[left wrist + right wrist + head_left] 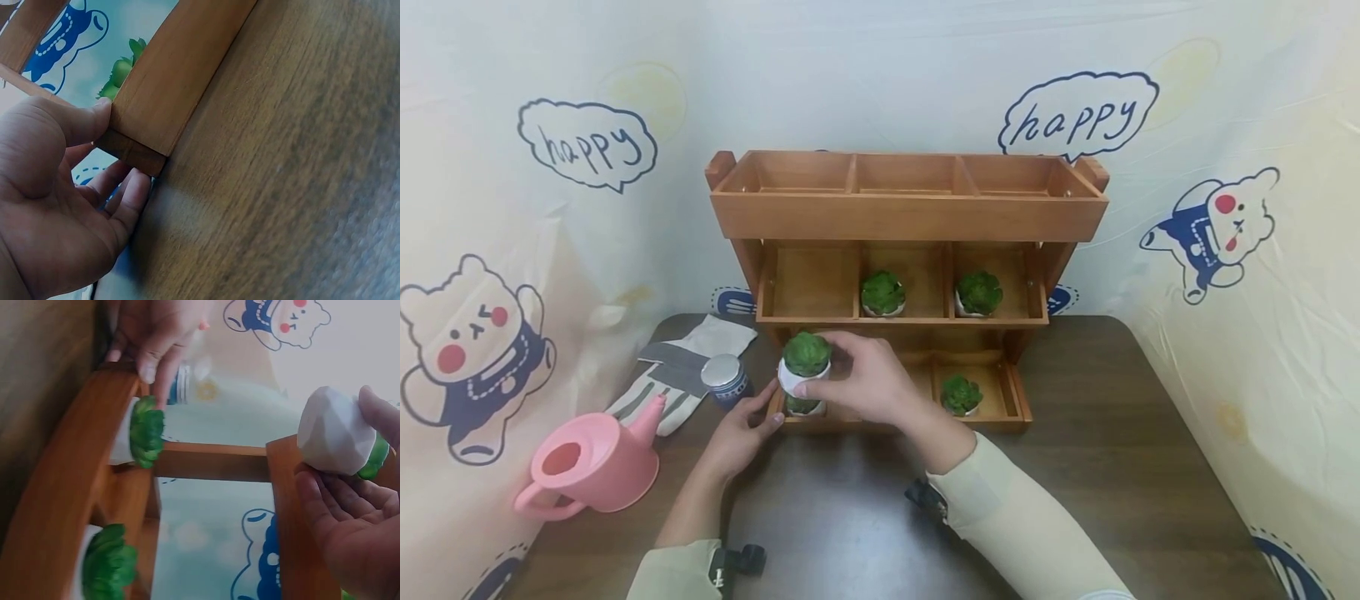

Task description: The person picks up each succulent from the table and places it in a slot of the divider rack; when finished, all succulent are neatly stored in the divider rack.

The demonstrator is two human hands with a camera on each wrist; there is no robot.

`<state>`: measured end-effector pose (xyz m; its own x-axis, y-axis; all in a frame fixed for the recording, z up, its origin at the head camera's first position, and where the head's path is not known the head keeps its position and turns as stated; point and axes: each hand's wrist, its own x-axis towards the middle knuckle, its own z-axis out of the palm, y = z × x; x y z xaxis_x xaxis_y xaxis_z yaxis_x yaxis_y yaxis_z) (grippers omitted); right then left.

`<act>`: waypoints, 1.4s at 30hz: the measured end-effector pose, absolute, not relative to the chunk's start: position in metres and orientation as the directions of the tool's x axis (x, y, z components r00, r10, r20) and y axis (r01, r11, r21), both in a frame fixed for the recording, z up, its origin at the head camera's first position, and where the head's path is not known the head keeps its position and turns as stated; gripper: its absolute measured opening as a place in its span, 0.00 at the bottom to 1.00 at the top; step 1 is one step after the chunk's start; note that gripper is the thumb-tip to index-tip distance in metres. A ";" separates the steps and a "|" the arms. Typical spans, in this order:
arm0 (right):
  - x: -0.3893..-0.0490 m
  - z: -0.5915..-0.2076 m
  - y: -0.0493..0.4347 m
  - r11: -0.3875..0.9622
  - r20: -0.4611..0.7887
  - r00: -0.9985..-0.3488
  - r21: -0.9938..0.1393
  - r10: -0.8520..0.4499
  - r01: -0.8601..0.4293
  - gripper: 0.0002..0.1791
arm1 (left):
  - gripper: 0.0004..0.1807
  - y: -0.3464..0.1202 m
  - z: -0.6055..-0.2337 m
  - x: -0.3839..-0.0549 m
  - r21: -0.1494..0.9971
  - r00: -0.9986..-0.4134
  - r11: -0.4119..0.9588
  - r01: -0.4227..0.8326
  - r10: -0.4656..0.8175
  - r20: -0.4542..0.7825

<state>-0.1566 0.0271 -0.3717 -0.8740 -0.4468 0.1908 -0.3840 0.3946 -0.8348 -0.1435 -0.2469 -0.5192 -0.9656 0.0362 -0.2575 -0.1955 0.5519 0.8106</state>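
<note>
My right hand (pixel 876 379) holds a small potted succulent (pixel 807 354) in a white faceted pot (pixel 336 431), thumb on one side and fingers on the other. It is raised in front of the lower left part of a three-tier wooden shelf (pixel 910 218). Below it, another potted succulent (pixel 147 432) sits in the bottom tier's left compartment, partly hidden in the head view. My left hand (pixel 737 437) grips the left front corner of that bottom tier (pixel 150 106), with the thumb above and fingers beneath.
Two succulents (pixel 883 293) stand in the middle tier, and another (pixel 961 395) at the bottom right. On the left lie a pink watering can (pixel 598 462), grey-white gloves (pixel 681 367) and a blue-white lidded jar (pixel 727 381). Printed cloth (pixel 865 75) hangs behind.
</note>
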 end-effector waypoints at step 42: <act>-0.210 -0.328 -0.020 0.511 0.288 -0.908 -0.755 -0.305 -0.411 0.41 | 0.38 -0.245 -0.518 -0.140 0.810 -0.971 0.559 -0.178 0.032 -0.236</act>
